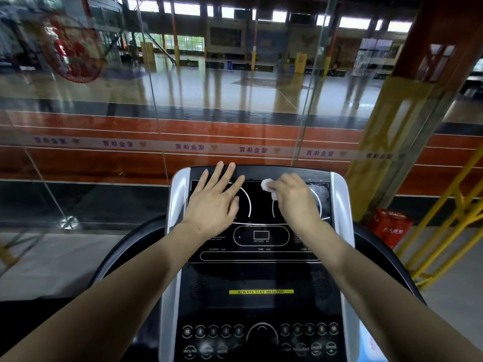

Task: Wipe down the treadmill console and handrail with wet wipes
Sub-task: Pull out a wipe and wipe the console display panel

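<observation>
Nearest to the person, the button rows at the low edge of the treadmill console look not yet wiped, though I cannot say this for sure. They are the first risk: if a wet wipe goes over them with pressure, a key such as speed or incline can be pressed by mistake. Too much liquid could also run down into the speaker grilles at the sides.

A little further, the curved black handrail goes out on both sides of the console, and no hand touches it. I judge it is left for later and could be forgotten.

At the far end, on the dark display panel, the left hand lies flat with straight, spread fingers, only pressing and holding nothing. The right hand is curled around a small crumpled wet wipe, which touches the upper middle of the display. The wipe is bunched very small, so it may leave streaks or miss the corners. The bare left palm can put new marks on the left dial area.
</observation>
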The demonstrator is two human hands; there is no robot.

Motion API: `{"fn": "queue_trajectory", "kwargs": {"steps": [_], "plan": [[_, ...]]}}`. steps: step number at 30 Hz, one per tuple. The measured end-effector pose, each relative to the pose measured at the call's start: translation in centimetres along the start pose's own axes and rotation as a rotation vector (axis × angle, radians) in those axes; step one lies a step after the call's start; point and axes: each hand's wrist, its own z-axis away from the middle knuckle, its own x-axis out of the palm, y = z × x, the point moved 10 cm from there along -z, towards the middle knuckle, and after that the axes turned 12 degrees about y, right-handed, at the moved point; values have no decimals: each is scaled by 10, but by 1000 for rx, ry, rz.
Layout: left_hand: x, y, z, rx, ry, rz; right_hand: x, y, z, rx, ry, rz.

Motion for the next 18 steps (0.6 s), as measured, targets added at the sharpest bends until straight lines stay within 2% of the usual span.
{"fn": "queue_trajectory", "kwargs": {"steps": [3, 7, 10, 14, 18], "plan": [[0, 2, 1, -3, 23, 17, -10, -8, 23, 5, 38, -8], [3, 4, 1, 2, 19, 6, -18, -25, 81, -61, -63, -97], [5, 17, -2, 55, 21, -11, -13, -11, 56, -61, -81, -82], [9, 30, -7, 49, 22, 0, -11, 18, 6, 45, 6, 18], [11, 31, -9, 57, 31, -9, -25, 0, 60, -4, -19, -61]]}}
